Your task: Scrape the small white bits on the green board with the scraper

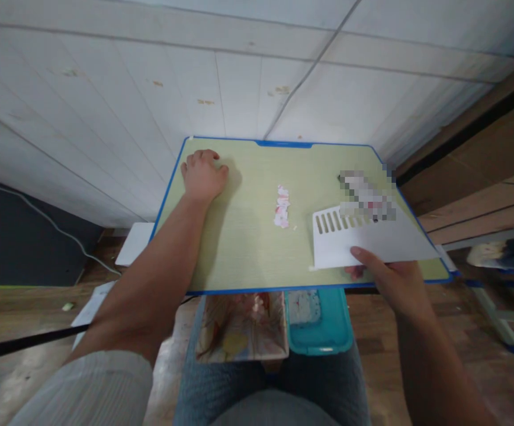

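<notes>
My right hand (388, 275) grips the near edge of a white flat sheet (372, 239) with a row of slots along its far side, thumb on top. The sheet is over the right part of a pale yellow-green folding table (248, 248) with a blue rim. My left hand (204, 174) rests on the table's far left part, holding nothing, its fingers bent and thumb apart. Between the hands lies a short column of small pink and white pieces (282, 207). Behind the sheet is a pixelated object (366, 192) whose kind I cannot make out.
Below the table's near edge are a patterned box (243, 349) with scraps in it and a turquoise plastic tub (321, 340) with something pale inside. A white panelled wall (150, 89) with a hanging grey cable (312, 68) stands behind. Brown boxes (483, 142) are at right.
</notes>
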A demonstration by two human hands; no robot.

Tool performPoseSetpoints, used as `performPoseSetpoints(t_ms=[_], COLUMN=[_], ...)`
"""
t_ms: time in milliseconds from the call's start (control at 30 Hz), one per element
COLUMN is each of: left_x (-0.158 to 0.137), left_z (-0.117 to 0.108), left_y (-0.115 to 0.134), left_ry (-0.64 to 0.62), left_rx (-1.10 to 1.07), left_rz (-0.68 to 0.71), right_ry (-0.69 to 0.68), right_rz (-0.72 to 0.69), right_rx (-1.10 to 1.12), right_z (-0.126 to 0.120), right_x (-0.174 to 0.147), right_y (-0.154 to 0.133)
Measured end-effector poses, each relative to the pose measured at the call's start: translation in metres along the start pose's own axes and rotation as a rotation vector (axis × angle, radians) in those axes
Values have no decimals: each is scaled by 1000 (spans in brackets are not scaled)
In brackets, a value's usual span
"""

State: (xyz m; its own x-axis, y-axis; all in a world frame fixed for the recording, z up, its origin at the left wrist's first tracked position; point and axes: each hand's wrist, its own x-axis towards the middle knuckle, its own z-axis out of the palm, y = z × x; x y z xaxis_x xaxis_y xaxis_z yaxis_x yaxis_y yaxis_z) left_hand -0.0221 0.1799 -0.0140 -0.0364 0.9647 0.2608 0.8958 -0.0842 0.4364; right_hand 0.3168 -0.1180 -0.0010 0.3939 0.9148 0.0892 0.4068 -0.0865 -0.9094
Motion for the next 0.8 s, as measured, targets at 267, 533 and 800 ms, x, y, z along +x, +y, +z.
performPoseSetpoints(t_ms=[267, 533, 800], left_x=[1, 0, -1], left_z=[3, 4, 3], left_y=[0, 2, 4], left_ry=[6, -1, -3], left_rx=[-8, -26, -28], left_rz=[-5, 9, 7], right_ry=[-32, -91, -2], right_rz=[43, 39, 70], right_rx=[146, 154, 167], right_z=[6, 4, 6], right_x=[-7, -7, -4], right_y=[-4, -9, 1])
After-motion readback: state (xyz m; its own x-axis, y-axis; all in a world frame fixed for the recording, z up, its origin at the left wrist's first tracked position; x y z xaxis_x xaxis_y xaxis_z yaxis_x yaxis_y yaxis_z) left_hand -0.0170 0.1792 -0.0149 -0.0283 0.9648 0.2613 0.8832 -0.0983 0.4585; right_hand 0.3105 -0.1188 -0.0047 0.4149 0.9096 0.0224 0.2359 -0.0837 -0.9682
